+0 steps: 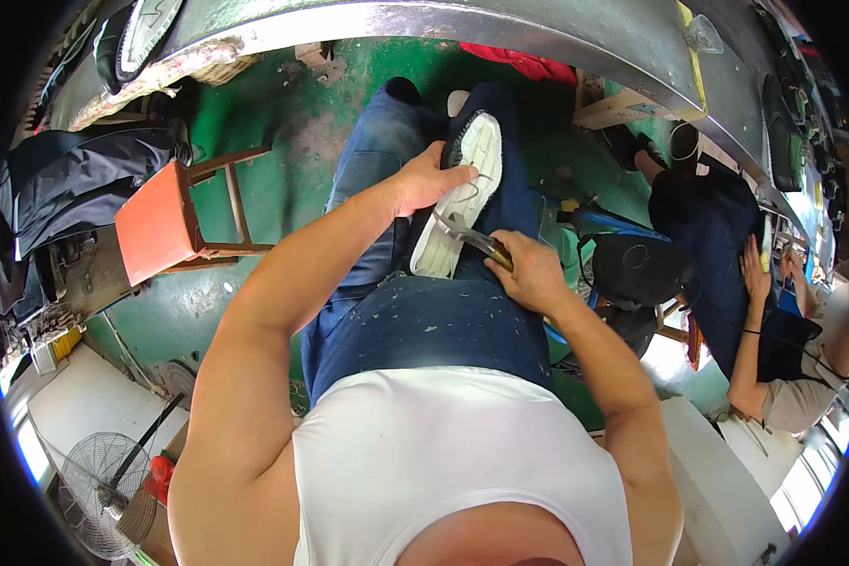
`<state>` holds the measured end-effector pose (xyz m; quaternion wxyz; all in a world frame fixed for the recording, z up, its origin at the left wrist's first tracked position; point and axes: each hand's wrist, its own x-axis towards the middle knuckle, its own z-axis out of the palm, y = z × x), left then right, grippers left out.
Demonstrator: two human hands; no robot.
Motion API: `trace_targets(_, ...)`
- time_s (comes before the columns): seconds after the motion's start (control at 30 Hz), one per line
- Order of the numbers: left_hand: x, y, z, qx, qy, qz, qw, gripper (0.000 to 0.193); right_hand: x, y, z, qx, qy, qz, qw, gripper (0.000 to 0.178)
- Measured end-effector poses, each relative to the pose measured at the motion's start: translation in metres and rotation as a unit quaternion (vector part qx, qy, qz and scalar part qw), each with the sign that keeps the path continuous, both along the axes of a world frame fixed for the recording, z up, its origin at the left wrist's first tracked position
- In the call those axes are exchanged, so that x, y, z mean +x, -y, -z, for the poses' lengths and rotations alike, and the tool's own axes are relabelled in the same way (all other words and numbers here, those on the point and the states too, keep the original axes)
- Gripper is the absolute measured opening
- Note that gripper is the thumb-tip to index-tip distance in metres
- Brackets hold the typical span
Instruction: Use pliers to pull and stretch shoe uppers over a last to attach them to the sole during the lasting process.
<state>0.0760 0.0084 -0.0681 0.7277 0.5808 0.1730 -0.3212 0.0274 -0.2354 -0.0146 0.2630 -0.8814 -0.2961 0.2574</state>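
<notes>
Across my thighs lies a dark shoe (482, 154), its white underside turned up. A dark, curved strand or mark (472, 193) shows on that white surface. My left hand (432, 179) grips the shoe's left edge, with the thumb pressed on the underside and the other fingers mostly hidden. My right hand (532, 270) is closed round the handle of a hand tool (472, 236) with a curved metal head and a brownish grip. The tool's tip meets or hovers just over the shoe's underside near its middle; its exact kind is unclear.
A metal-edged workbench (424, 26) curves across the far side. An orange-red seated stool (163, 224) stands left. At right sits another person (774, 349), near a dark round stool seat (643, 267). A wire fan (108, 495) stands at lower left.
</notes>
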Motion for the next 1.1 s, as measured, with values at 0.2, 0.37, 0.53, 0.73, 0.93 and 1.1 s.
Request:
trace_targets(0.2, -0.021, 0.013, -0.015, 0.13, 0.099, 0.083, 0.983, 0.082, -0.006, 0.029, -0.017, -0.077, -0.241, 0.063, 0.965, 0.037)
trace_targets(0.37, -0.049, 0.006, -0.007, -0.044, 0.09, 0.021, 0.995, 0.096, -0.029, 0.028, -0.024, -0.064, -0.049, 0.005, 0.997, 0.031)
trace_targets(0.53, -0.06, 0.027, 0.009, 0.157, 0.197, -0.013, 0.968, 0.099, -0.038, 0.035, -0.025, -0.078, 0.015, -0.039, 0.996, 0.031)
trace_targets(0.73, -0.085, 0.004, 0.002, 0.208, 0.276, 0.12, 0.931, 0.108, 0.012, 0.048, -0.015, -0.037, -0.268, -0.032, 0.962, 0.023)
trace_targets(0.93, -0.104, -0.003, 0.011, 0.169, 0.191, 0.141, 0.956, 0.11, 0.03, 0.045, -0.044, -0.062, -0.41, 0.021, 0.91, 0.029)
trace_targets(1.1, -0.094, -0.003, -0.005, 0.22, 0.229, 0.206, 0.925, 0.118, 0.02, 0.016, -0.034, 0.127, -0.165, 0.144, 0.967, 0.033)
